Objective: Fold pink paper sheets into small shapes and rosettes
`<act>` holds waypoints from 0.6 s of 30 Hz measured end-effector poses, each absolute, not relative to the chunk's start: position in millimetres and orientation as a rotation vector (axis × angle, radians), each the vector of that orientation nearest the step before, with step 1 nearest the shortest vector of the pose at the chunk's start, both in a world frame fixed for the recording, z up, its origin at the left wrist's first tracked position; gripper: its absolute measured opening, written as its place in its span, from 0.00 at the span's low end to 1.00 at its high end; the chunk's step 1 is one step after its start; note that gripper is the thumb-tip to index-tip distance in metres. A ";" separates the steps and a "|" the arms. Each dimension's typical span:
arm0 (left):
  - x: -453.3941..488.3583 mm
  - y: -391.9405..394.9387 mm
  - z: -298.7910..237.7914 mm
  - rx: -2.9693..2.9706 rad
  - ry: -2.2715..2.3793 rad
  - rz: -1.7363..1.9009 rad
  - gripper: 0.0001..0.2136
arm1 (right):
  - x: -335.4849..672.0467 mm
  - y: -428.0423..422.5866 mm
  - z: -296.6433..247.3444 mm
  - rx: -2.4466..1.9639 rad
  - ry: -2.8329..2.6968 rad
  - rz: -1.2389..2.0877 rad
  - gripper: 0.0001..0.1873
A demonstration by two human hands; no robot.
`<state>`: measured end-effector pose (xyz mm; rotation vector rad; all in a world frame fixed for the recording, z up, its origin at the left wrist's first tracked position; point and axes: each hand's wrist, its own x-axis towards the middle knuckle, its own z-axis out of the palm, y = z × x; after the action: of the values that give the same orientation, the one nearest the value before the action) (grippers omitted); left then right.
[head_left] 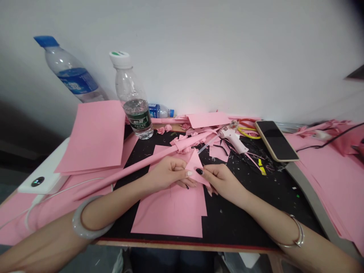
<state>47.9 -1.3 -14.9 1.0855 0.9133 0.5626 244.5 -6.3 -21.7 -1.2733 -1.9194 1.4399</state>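
Note:
A small piece of pink paper (pixel 195 165), folded to a point at the top, is held between both hands above the black mat. My left hand (pixel 170 172) pinches its left side between thumb and fingers. On the other side, my right hand (pixel 220 180) is closed on the lower right edge, its thumb on the front face. Beneath the hands lie flat sheets of pink paper (pixel 167 216). Just behind them, a long rolled pink paper tube (pixel 142 163) runs diagonally. The fingertips behind the folded piece are partly hidden.
A water bottle (pixel 133 98) and a larger blue-capped bottle (pixel 74 76) stand at the back left. A pink glue gun (pixel 233 139) lies near a phone (pixel 276 141). A white power bank (pixel 47 178) sits left; stacked pink paper (pixel 330 170) lies right.

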 end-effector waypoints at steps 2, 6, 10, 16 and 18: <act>46.7 0.2 -14.5 1.054 0.926 0.582 0.07 | 244.2 -5.8 -22.1 -1.258 -1.880 1.486 0.22; 44.2 3.9 -18.1 0.997 0.914 0.638 0.07 | 243.7 -6.0 -21.7 -1.244 -1.867 1.502 0.20; 42.5 6.1 -23.5 0.956 0.882 0.667 0.07 | 244.0 -7.9 -23.6 -1.250 -1.862 1.388 0.23; 41.3 6.5 -26.2 0.948 0.844 0.761 0.07 | 245.9 -3.9 -27.5 -1.151 -1.698 1.348 0.14; 41.8 5.8 -24.6 0.968 0.850 0.750 0.07 | 246.3 -2.7 -27.6 -1.092 -1.720 1.258 0.15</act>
<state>41.8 5.8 -24.6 0.9680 0.8498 0.7499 246.3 -2.7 -27.6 -1.0919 -1.7198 1.2580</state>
